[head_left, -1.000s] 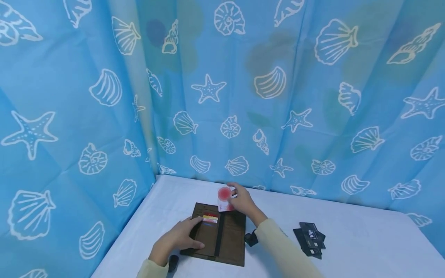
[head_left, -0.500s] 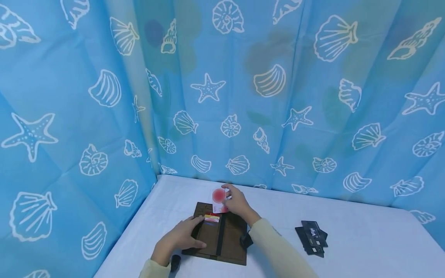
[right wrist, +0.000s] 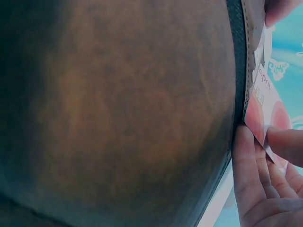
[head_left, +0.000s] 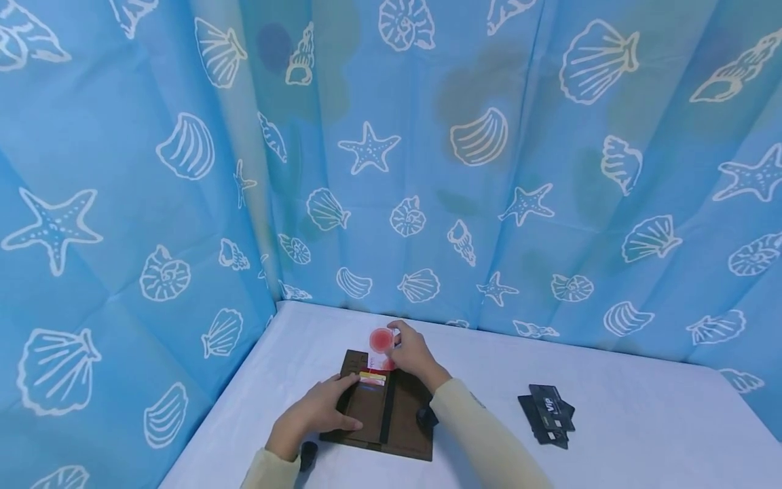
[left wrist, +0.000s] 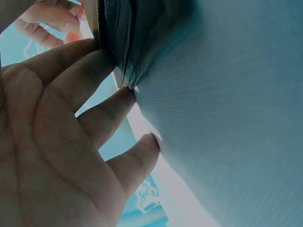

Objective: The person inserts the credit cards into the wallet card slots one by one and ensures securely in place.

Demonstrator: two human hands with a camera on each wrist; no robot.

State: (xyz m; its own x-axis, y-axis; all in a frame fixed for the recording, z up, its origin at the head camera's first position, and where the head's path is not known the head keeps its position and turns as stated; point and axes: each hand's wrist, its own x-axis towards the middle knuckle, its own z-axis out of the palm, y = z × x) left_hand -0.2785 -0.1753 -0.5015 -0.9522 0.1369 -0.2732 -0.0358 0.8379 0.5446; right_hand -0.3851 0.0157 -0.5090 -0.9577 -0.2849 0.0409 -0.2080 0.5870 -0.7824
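Note:
A brown wallet lies spread open on the table, a black strap down its middle. Several colourful cards show at its left-side slots. My right hand pinches a white and pink card with a red circle, held upright at the top of those slots. In the right wrist view the thumb and fingers grip this card beside the wallet's edge. My left hand rests on the wallet's left side, fingers extended. Seen from the left wrist, its fingertips touch the wallet edge and the table.
Several black cards, one printed VIP, lie in an overlapping pile to the right on the white tablecloth. A blue curtain with shell and starfish prints hangs behind and at the left.
My right hand has carried the pink card leftward, from near the strap to above the left slots. The left hand stays in place on the wallet.

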